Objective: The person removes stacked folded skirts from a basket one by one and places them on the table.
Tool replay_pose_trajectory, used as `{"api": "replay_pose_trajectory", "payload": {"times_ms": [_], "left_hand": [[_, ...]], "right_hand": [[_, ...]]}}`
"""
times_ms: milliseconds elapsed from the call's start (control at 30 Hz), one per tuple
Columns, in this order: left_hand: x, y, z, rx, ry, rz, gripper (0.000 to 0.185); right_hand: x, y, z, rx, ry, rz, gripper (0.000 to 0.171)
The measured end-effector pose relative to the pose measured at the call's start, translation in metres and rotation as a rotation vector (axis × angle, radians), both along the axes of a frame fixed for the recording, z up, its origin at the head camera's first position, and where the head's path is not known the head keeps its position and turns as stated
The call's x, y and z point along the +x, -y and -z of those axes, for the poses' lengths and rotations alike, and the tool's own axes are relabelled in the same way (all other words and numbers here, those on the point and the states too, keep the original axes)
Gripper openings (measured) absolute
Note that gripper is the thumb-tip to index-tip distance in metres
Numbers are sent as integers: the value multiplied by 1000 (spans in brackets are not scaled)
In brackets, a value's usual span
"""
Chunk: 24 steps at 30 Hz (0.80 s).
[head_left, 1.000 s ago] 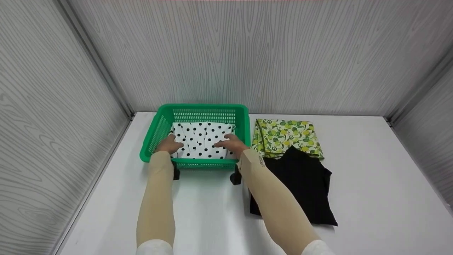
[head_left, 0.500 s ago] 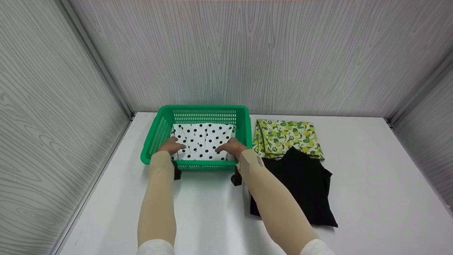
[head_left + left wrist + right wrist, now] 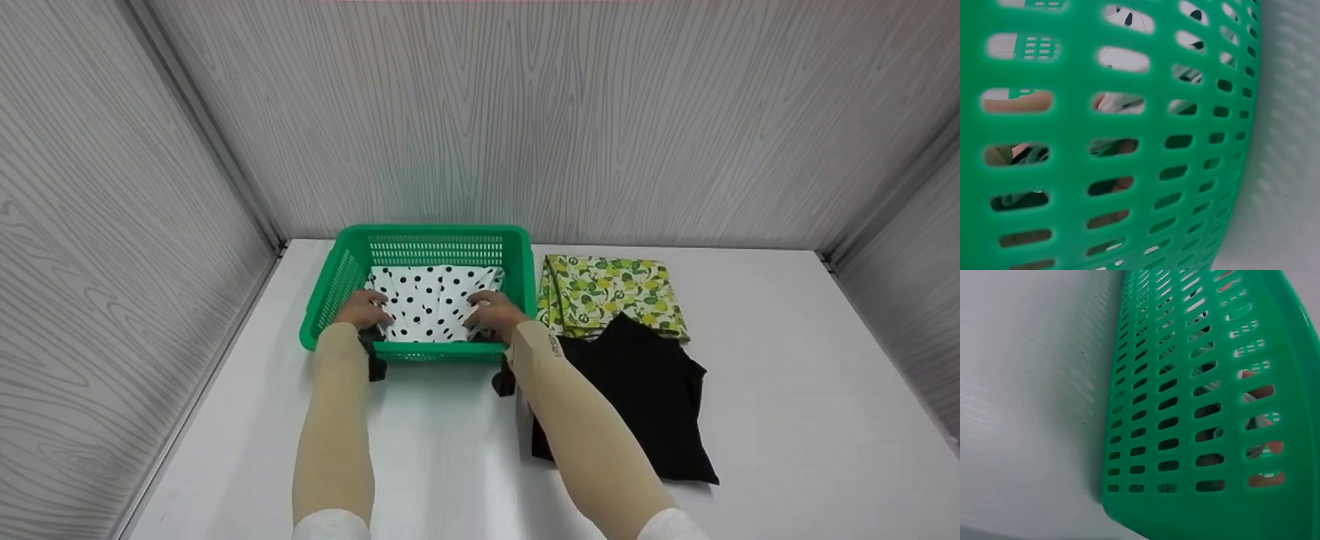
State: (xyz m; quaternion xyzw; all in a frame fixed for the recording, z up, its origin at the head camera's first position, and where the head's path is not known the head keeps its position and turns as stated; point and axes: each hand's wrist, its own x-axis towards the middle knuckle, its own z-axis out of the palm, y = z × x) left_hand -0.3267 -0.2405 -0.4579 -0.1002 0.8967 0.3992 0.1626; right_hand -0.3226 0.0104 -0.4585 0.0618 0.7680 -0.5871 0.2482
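A folded white cloth with black dots (image 3: 426, 300) lies inside a green plastic basket (image 3: 435, 231). My left hand (image 3: 361, 310) reaches over the near rim and grips the cloth's left edge, thumb on top. At the opposite edge my right hand (image 3: 495, 313) holds the cloth the same way, and the fabric bunches up beside it. The basket's slotted wall (image 3: 1072, 126) fills most of the left wrist view. In the right wrist view the basket wall (image 3: 1230, 506) likewise covers most of the hand; bits of fingers and cloth show through the slots.
Right of the basket lies a folded cloth with a lemon print (image 3: 615, 292). A black cloth (image 3: 637, 405) overlaps its front edge and passes under my right forearm. The white table (image 3: 787, 390) ends at a grey wood-patterned wall (image 3: 480, 120) behind.
Both hands have closed on the side edges of the dotted cloth, which now looks more creased at its sides. The basket and the other cloths stay in place.
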Motion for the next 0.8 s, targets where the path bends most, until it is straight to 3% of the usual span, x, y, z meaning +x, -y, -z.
{"api": "replay_pose_trajectory", "payload": {"times_ms": [167, 300, 533, 800], "left_hand": [[2, 0, 3, 43, 15, -30, 59], [3, -1, -3, 63, -5, -40, 63], [5, -4, -18, 99, -110, -49, 63], [11, -11, -34, 140, -236, -43, 66]], "right_hand": [[0, 1, 2, -5, -23, -5, 61], [-1, 1, 2, -35, -65, -7, 64], [-1, -9, -9, -112, -193, -27, 69], [0, -25, -24, -120, -224, -23, 72]]}}
